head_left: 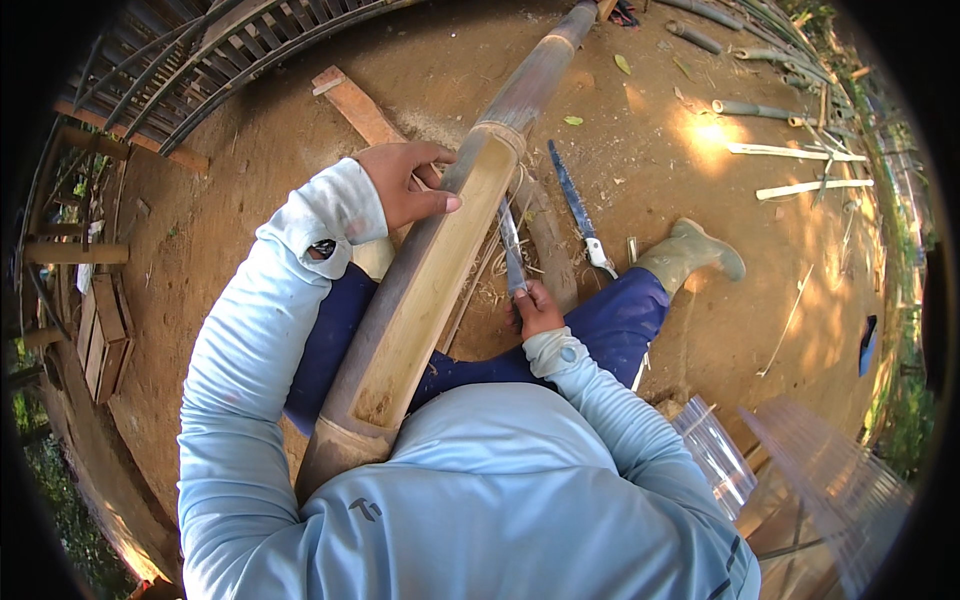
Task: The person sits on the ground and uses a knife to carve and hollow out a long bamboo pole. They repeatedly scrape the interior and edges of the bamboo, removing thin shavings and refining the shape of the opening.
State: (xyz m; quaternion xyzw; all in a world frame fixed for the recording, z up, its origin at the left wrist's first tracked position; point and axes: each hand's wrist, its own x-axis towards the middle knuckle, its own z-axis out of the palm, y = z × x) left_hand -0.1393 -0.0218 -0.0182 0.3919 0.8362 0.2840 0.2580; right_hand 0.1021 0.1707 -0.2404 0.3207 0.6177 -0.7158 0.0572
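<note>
A thick bamboo pole (435,265) slants from my lap toward the far side, with a long section cut open so its pale hollow inside shows. My left hand (405,185) grips the pole's left edge near the far end of the opening, thumb along the side. Something thin and pale shows between its thumb and fingers; I cannot make out what. On the other side of the pole, my right hand (537,308) is closed around a knife (511,250), whose blade points away from me, beside the bamboo. The handle is mostly hidden in the fist.
A hand saw (572,200) lies on the dirt right of the pole. Wooden planks (360,108) rest beneath it, among shavings. My booted foot (690,255) is to the right. Cut bamboo lengths (755,108) lie far right, clear corrugated sheets (715,455) near right, a slatted bamboo frame (235,60) far left.
</note>
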